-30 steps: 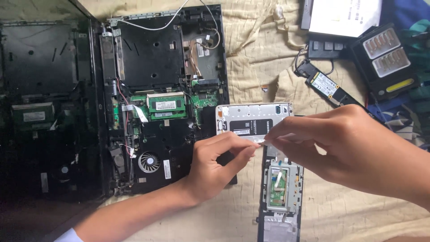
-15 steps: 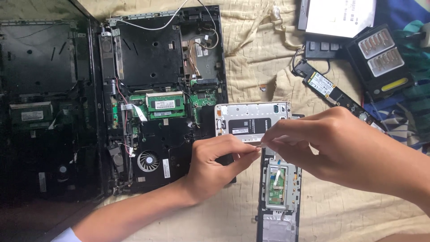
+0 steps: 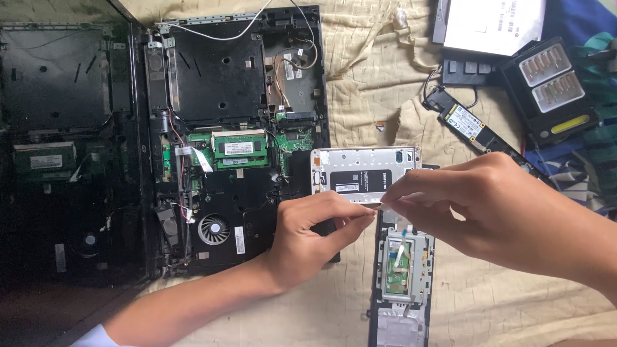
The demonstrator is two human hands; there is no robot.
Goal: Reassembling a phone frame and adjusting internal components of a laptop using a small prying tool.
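A silver drive tray with a black-labelled drive (image 3: 366, 170) lies flat on the beige cloth, just right of the opened laptop base (image 3: 238, 141). My left hand (image 3: 315, 234) pinches the tray's near edge with thumb and fingertips. My right hand (image 3: 495, 205) comes in from the right and pinches the same near edge, its fingertips almost meeting those of the left. Both hands hide the tray's lower part. What, if anything, sits between the fingertips is too small to tell.
A long black panel with a touchpad board (image 3: 402, 273) lies below the hands. The laptop's dark lid (image 3: 64, 148) lies at the left. A small circuit card (image 3: 464, 123), a black bit case (image 3: 549, 87) and a flat silver drive (image 3: 491, 26) sit at the upper right on the cloth (image 3: 366, 71).
Both hands stay pinched at the tray's near edge. The view has shifted very slightly; nothing else has visibly moved.
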